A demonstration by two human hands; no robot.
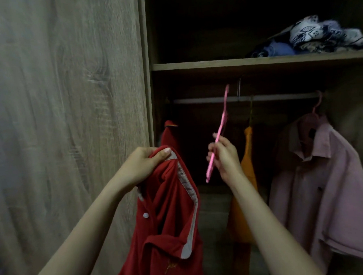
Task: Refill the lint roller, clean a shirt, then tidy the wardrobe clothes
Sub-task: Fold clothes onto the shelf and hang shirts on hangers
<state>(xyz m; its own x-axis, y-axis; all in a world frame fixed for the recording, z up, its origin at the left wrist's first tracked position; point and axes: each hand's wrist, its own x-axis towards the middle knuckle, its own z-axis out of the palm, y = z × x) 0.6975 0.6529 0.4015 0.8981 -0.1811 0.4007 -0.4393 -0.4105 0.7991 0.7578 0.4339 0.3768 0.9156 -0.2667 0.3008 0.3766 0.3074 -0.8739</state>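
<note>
Gripping a pink plastic hanger [217, 133] by one of its arms, the right hand [224, 156] is closed round it with fingers curled and holds it in front of the open wardrobe. The hanger's long axis runs steeply, its lower tip below the hand, its hook end up near the hanging rail [206, 100]. Just beside it, toward the person's left and at about the same height, the left hand [143, 163] is clenched on the collar of a red polo shirt [170, 222], which hangs down from that grip with its white-trimmed neck opening turned toward the hanger. The hanger's lower tip lies near that opening, so the right hand is judged the one to feed it in. Beyond, an orange garment [248, 161] and a pink shirt [319, 184] hang from the rail; folded clothes [310, 38] lie on the shelf [214, 63] above.
</note>
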